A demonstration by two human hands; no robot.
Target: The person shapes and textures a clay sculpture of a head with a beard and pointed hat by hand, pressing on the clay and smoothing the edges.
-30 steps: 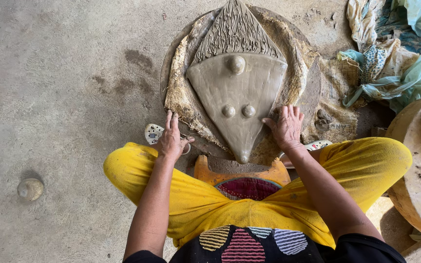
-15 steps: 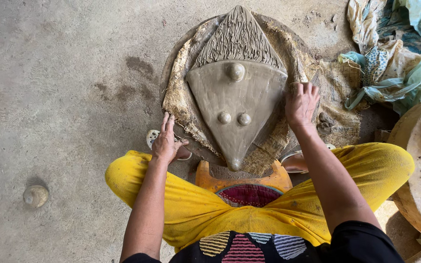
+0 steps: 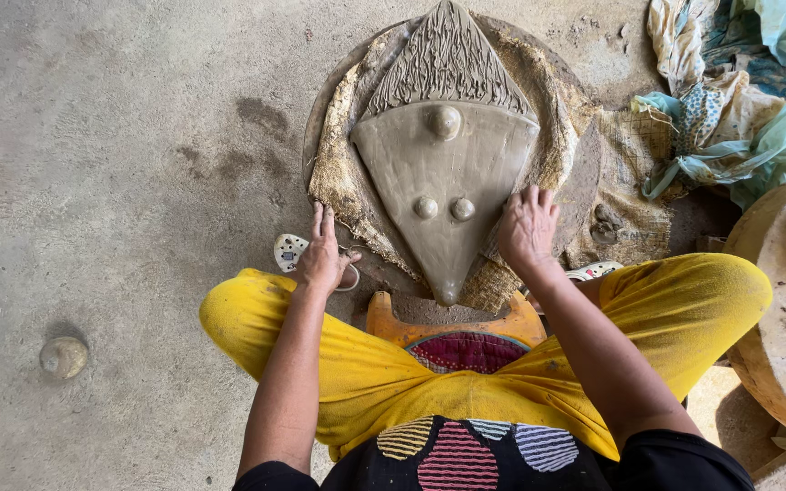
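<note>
A: Where is the clay shape?

B: The clay shape (image 3: 438, 195) lies flat on the floor (image 3: 111, 182), right in front of the person. It looks like a fan. The wide, combed top points to 12 o'clock and the thin tip points to 6 o'clock, at the person's lap. It has one round bump near the top and two small bumps lower down.

A: What is under it?

B: A rough cloth (image 3: 343, 177), and under that a round board (image 3: 584, 182).

A: What does the right hand do?

B: The right hand (image 3: 528, 227) lies palm down at the shape's right edge, at about 4 o'clock from its middle. Its fingers (image 3: 531, 197) are close together and flat. They touch the clay and cloth there. They pinch nothing.

A: And the left hand?

B: The left hand (image 3: 323, 257) rests at 8 o'clock from the shape, at the board's edge. Its fingers (image 3: 318, 220) are straight and a little spread. It holds nothing. A small white spotted thing (image 3: 288, 251) lies just beside it, at 9 o'clock. I cannot tell what that is.

A: What else is near?

B: An orange stool (image 3: 452, 323) sits at the shape's tip, between yellow knees (image 3: 684, 295). A pile of rags and bags (image 3: 739, 100) lies at 2 o'clock. A round stone (image 3: 64, 356) lies far off at 8 o'clock.
</note>
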